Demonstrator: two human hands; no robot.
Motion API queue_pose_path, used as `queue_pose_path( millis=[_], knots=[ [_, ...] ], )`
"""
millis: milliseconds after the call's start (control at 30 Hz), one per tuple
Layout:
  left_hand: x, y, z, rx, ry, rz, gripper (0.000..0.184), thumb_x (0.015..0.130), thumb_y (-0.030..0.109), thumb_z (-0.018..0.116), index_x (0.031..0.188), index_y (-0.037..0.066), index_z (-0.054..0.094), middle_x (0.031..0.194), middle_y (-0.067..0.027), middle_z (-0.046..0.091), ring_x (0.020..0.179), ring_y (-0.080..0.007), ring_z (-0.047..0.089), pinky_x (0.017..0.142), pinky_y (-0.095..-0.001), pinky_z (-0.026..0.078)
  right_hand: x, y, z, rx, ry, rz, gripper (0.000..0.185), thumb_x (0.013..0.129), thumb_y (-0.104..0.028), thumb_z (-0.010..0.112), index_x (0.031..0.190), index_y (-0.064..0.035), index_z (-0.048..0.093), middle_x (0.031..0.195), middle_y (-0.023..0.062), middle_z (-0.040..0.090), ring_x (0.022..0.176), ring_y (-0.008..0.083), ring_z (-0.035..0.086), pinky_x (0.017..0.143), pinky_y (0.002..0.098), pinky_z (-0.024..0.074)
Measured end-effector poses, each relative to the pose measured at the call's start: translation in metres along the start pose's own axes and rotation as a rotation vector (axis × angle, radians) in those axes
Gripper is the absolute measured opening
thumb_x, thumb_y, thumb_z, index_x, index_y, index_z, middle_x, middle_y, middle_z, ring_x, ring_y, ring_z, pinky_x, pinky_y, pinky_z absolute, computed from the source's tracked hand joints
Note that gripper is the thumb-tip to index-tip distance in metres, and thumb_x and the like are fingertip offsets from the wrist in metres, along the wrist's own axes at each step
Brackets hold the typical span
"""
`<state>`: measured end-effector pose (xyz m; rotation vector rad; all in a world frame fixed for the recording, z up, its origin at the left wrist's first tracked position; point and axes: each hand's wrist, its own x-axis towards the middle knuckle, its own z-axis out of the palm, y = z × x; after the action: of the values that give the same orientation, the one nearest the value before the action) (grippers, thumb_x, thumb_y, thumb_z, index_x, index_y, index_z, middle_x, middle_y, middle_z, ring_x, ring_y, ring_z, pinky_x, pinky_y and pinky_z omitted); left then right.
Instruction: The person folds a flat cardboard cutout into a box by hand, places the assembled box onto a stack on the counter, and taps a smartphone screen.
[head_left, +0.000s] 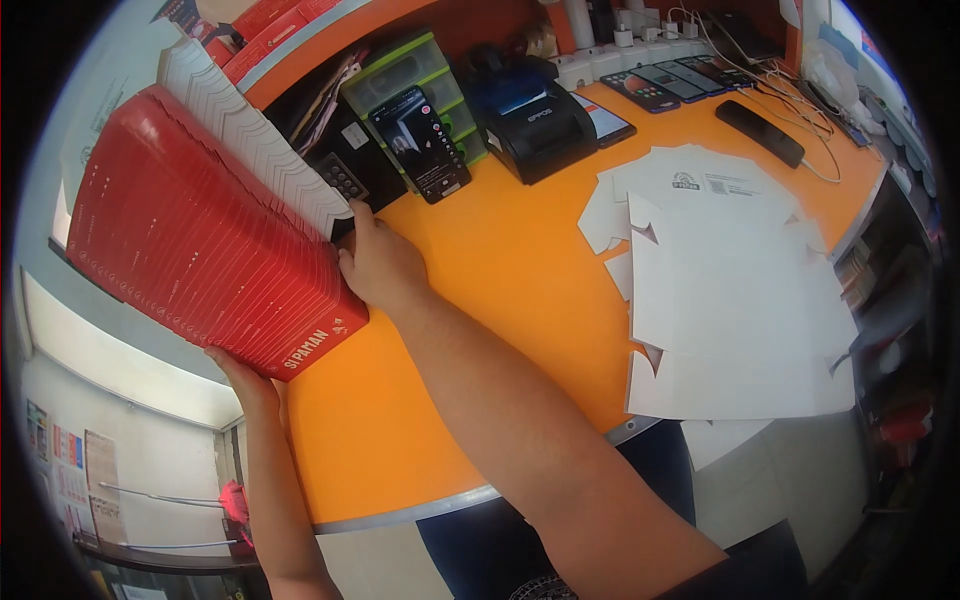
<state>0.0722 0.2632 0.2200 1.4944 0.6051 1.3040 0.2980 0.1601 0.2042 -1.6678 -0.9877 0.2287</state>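
A thick stack of red folded food boxes (220,230), printed "SI PAMAN" at its lower end, is held tilted over the left part of the table. My left hand (247,380) grips the stack from below at its lower left edge, its fingers mostly hidden beneath. My right hand (385,260) is closed on the right side, where the white layered edges show. To the right lies a pile of flat white box blanks (740,310) with notched edges, overhanging the table's front edge.
The orange table (490,290) has a metal edge. A phone (420,145) leans against a green drawer unit (425,60), beside a black receipt printer (535,125). Several phones (675,80) lie at the back; another phone (760,132) is on a cable. More red boxes (270,30) sit on a shelf.
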Motion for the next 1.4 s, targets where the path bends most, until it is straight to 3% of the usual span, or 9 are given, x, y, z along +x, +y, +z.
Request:
queue_pose_path(
  millis=[133,233,333,433,633,833,1400],
  knots=[
    [-0.003,0.004,0.005,-0.039,0.005,-0.036,0.092,0.094,0.081,0.024,0.16,0.018,0.013,0.16,-0.0134,0.029,0.146,-0.0324,0.034,0.118,-0.0477,0.035,0.001,0.0,0.001,-0.009,0.009,-0.003,0.071,0.091,-0.023,0.066,0.15,-0.007,0.031,0.121,0.0232,0.064,0.109,0.0415,0.065,0.093,0.0501,0.0525],
    [0.001,-0.003,-0.008,0.112,-0.058,0.029,0.096,0.093,0.082,0.026,0.159,0.014,0.013,0.159,-0.0148,0.031,0.145,-0.0323,0.035,0.118,-0.0483,0.035,0.001,0.0,0.003,-0.013,0.023,0.007,0.073,0.091,-0.024,0.066,0.151,-0.0059,0.03,0.122,0.0233,0.064,0.11,0.0415,0.065,0.094,0.0499,0.0525],
    [0.007,-0.016,-0.028,0.23,-0.183,0.126,0.1,0.092,0.081,0.034,0.158,0.008,0.016,0.157,-0.0157,0.034,0.143,-0.0315,0.038,0.117,-0.0476,0.035,0.0,-0.001,0.003,-0.015,0.034,0.01,0.072,0.091,-0.024,0.065,0.151,-0.0052,0.03,0.123,0.0233,0.064,0.111,0.0414,0.064,0.094,0.0497,0.0522],
    [0.011,-0.023,-0.036,0.325,-0.107,0.168,0.109,0.085,0.079,0.054,0.154,0.001,0.023,0.149,-0.0185,0.043,0.137,-0.0314,0.045,0.114,-0.0454,0.037,-0.001,-0.003,0.0,-0.014,0.0,0.028,0.07,0.092,-0.024,0.065,0.15,-0.005,0.031,0.123,0.0231,0.063,0.112,0.0412,0.064,0.095,0.0495,0.0518],
    [0.007,-0.017,-0.033,0.413,-0.1,0.215,0.113,0.079,0.072,0.072,0.152,0.0,0.027,0.145,-0.0183,0.047,0.133,-0.0308,0.048,0.111,-0.0436,0.039,0.0,-0.001,0.001,-0.006,-0.021,0.012,0.065,0.092,-0.025,0.064,0.147,-0.0047,0.036,0.123,0.0232,0.063,0.113,0.041,0.063,0.096,0.0492,0.0512],
    [0.009,-0.015,-0.033,0.42,-0.129,0.209,0.103,0.085,0.063,0.072,0.152,0.0,0.025,0.146,-0.0162,0.045,0.133,-0.0296,0.046,0.113,-0.0419,0.038,-0.001,-0.003,-0.001,-0.009,-0.024,0.022,0.063,0.092,-0.024,0.064,0.145,-0.0046,0.038,0.123,0.0234,0.063,0.112,0.0414,0.063,0.095,0.0494,0.0513],
    [0.006,-0.011,-0.029,0.452,-0.122,0.211,0.1,0.088,0.065,0.067,0.152,0.0,0.025,0.145,-0.0172,0.046,0.132,-0.0293,0.047,0.112,-0.0416,0.039,0.0,-0.002,-0.001,-0.005,-0.021,0.017,0.06,0.092,-0.025,0.064,0.143,-0.0045,0.039,0.12,0.0238,0.065,0.11,0.0419,0.064,0.094,0.0503,0.0514]
  ],
)
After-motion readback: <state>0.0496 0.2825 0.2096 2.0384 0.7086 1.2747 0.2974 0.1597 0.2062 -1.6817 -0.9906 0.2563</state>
